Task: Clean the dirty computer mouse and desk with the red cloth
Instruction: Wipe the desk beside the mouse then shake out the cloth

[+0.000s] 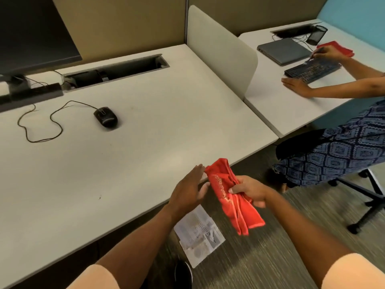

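The right hand [251,191] is clamped around the middle of the red cloth [231,197], which hangs bunched off the near edge of the counter [145,142], over the floor. The left hand [188,189] is spread flat just beside the cloth, its fingertips near the cloth's top end, gripping nothing. The computer mouse [105,117] sits well apart from both hands, farther back and left on the counter, its cable [41,124] looping leftward.
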`<state>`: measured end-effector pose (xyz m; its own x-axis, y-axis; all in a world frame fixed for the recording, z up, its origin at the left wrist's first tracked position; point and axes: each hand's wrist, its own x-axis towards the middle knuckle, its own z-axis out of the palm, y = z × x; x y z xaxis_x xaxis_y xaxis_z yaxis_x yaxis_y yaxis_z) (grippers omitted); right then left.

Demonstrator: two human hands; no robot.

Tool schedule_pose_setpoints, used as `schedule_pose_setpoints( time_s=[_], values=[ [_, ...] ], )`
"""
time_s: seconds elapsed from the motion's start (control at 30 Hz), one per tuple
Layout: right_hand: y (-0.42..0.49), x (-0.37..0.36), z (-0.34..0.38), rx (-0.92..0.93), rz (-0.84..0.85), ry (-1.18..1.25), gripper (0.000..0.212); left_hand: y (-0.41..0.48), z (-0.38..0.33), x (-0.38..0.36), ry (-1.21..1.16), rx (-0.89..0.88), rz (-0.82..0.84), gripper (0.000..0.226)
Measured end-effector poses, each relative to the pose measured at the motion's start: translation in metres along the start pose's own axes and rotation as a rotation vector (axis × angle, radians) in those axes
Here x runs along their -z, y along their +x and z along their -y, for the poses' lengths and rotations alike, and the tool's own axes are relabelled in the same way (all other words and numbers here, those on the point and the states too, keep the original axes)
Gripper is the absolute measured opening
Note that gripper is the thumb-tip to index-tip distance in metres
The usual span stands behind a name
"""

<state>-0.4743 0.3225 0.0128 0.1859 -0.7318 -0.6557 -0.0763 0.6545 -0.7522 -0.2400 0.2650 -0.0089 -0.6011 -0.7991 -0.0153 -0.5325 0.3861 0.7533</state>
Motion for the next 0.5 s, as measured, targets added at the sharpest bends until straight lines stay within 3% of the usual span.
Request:
schedule_pose_setpoints(
  time_s=[0.1,0.27,0.4,0.5],
  values=[
    [0.004,-0.011,0.023,0.067,0.036,0.225,0.047,0.012,-0.016,0.017,-0.281,0.175,-0.045,0.062],
    [0.022,-0.052,0.073,0.173,-0.035,0.382,0.037,0.026,-0.023,0.059,-0.774,0.342,-0.068,0.044],
    [0.049,-0.091,0.109,0.190,-0.100,0.390,0.034,0.027,-0.006,0.098,-0.876,0.409,-0.152,0.027],
    [0.072,-0.123,0.137,0.197,-0.247,0.235,0.029,0.028,0.014,0.130,-0.937,0.477,-0.232,0.023]
  ],
)
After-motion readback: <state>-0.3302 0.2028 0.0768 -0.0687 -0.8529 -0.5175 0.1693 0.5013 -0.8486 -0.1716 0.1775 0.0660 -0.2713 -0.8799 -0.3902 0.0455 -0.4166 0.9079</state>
